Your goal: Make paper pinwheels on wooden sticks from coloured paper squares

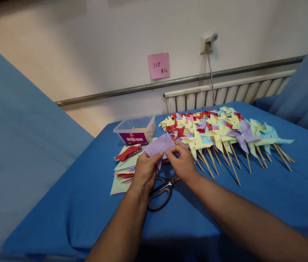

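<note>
A sheet of purple paper, with slits or creases running in from its corners, is held up above the table between both hands. My left hand is closed on its lower left part, thumb on top. On the lower right edge, my right hand pinches the same paper between thumb and fingers. Beneath the hands lies a pair of scissors with dark handles, its blades partly hidden by my right hand. Left of the paper sits a stack of coloured paper pieces in green, red, yellow and purple.
A clear plastic box with a purple label stands behind the paper stack. Many finished paper pinwheels on wooden sticks cover the right back of the blue-covered table. Behind are a radiator, a wall pipe and a plugged socket.
</note>
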Tool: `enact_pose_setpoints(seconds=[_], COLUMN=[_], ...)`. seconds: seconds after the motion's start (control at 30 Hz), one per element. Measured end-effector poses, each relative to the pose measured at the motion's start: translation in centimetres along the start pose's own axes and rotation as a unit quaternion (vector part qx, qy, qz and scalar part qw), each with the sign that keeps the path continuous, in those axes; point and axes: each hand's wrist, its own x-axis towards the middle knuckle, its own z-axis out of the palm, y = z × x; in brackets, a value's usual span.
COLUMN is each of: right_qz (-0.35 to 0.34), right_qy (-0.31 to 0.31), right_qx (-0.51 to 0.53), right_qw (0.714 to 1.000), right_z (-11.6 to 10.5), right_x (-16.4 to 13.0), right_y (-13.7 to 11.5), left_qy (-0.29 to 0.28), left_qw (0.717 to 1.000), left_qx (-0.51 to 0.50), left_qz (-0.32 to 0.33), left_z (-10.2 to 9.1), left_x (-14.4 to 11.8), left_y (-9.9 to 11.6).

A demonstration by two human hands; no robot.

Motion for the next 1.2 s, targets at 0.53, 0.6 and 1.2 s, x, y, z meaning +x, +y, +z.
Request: enact_pose_setpoints(seconds=[0.53, 0.6, 1.2], right_qz=[0.093, 0.090, 0.238], right_qy=[-0.047, -0.106, -0.053], right_qx=[0.180, 0.179, 0.289], right_qw=[0.978, 0.974, 0.926], right_z=[-2.2, -2.6, -0.4], right_x=[3.0, 3.2, 0.7], right_y=[0.3, 0.2, 0.0], left_qy=[-0.018, -0.035, -0.016], left_qw=[0.976, 0.965, 0.993], left_qx=[0.216, 0.258, 0.108], left_qz=[0.025, 0.035, -0.044], left_z=[-1.3, -1.3, -0.7], left_x=[0.3, 0.2, -0.3], left_y=[0.6, 0.9, 1.0])
